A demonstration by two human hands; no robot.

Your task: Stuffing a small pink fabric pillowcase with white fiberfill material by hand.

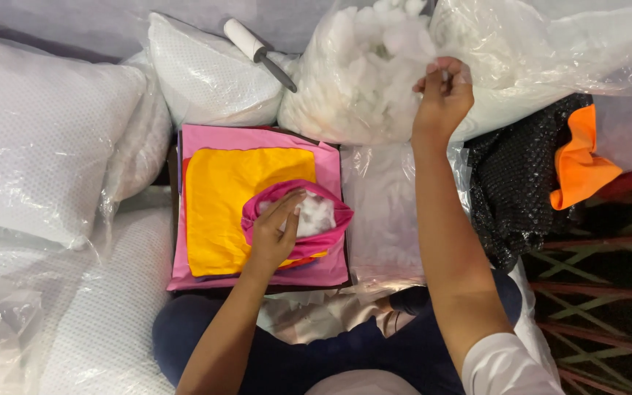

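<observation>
Stuffing step, seen from above. My left hand (276, 234) lay flat on the pink cover (298, 219), fingers together and pressed on its open mouth, where a wad of white fill (314, 213) showed inside. The cover rested on a yellow cloth (235, 205), which lay on a larger pink cloth (257, 139) spread over a dark box across my lap. My right hand (444, 91) was raised to the clear bag (550, 51) of loose fill (352, 73) beyond the box, fingertips pinched together on a tuft at the bag's opening.

I judged the work to be at the gathering stage: one portion already sat in the cover, and the next was being plucked. The next move called for pulling the tuft free without dragging the plastic along, carrying it down to the cover, and lifting my left fingers enough to open the mouth while keeping the earlier wad from springing out.

Surroundings: a lint roller (257, 50) lay on a white cushion (206, 73) behind the box; more bagged cushions (38, 132) lay to my left; black (513, 190) and orange (583, 161) fabric lay to my right.
</observation>
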